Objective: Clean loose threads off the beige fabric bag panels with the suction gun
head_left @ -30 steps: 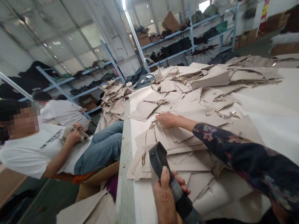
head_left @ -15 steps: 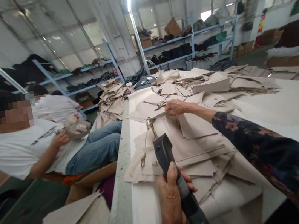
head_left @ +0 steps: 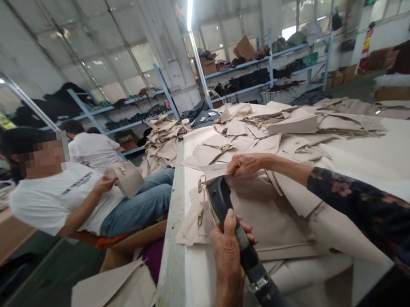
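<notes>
Your left hand (head_left: 226, 247) is clenched around the dark handheld tool (head_left: 233, 227) at the lower centre of the frame, its head up over the beige fabric pieces (head_left: 270, 216). Your right hand (head_left: 246, 164), at the centre, pinches the edge of one piece on the white bench (head_left: 405, 151). At the left, a seated person (head_left: 75, 199) holds a beige piece.

The dark handheld tool (head_left: 234, 232) runs out of view at the bottom edge, its lower end unseen, and the left hand (head_left: 227, 254) covers its grip. The tool's tip hides part of the beige fabric piece (head_left: 265, 211). The far shelves (head_left: 254, 69) hold dark bundles, perhaps cloth, too small to identify.
</notes>
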A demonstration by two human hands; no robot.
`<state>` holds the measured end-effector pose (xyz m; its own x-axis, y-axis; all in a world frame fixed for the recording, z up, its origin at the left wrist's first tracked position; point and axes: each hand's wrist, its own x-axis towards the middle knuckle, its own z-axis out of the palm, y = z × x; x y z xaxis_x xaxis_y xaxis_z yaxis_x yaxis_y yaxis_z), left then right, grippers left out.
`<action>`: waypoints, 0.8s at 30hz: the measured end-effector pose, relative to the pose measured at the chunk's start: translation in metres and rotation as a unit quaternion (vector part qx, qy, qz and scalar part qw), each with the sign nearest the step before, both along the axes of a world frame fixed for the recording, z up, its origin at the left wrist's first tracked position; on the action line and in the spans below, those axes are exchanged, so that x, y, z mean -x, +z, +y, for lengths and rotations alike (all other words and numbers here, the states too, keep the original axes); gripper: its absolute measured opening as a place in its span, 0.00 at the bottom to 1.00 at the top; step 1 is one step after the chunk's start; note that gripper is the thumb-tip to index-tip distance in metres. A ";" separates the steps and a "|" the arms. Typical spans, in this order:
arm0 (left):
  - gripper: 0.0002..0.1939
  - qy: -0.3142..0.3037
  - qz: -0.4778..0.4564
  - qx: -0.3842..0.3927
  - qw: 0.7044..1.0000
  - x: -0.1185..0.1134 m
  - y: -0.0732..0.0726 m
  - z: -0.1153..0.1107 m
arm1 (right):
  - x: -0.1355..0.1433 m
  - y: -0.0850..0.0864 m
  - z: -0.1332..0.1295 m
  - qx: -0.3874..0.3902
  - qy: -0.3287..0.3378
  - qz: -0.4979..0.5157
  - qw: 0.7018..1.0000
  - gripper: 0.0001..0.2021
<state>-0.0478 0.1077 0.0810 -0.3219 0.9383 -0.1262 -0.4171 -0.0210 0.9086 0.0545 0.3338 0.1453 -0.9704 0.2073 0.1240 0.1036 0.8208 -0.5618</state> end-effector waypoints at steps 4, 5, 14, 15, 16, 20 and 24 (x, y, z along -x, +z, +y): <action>0.24 0.045 -0.021 -0.020 0.999 0.009 0.005 -0.007 | 0.000 0.001 -0.002 0.044 -0.029 -0.009 0.999 0.11; 0.24 0.056 -0.026 -0.023 0.998 0.012 0.006 -0.011 | 0.000 0.001 -0.003 0.047 -0.039 -0.009 0.998 0.11; 0.22 0.001 -0.010 0.011 1.000 0.003 -0.003 -0.030 | 0.009 -0.008 -0.014 0.029 -0.066 -0.015 0.997 0.15; 0.22 -0.009 -0.008 0.010 1.000 0.001 -0.006 -0.029 | 0.008 -0.008 -0.016 0.034 -0.059 -0.014 0.998 0.16; 0.22 -0.016 -0.006 0.008 1.000 -0.001 -0.008 -0.027 | 0.007 -0.007 -0.018 0.042 -0.050 -0.014 0.998 0.17; 0.21 -0.021 0.004 0.013 1.000 0.000 -0.012 -0.018 | 0.006 -0.001 -0.024 0.067 -0.015 -0.020 0.997 0.16; 0.22 -0.014 0.039 0.022 0.999 0.006 -0.012 -0.011 | 0.009 0.001 -0.019 0.090 0.008 -0.009 0.996 0.12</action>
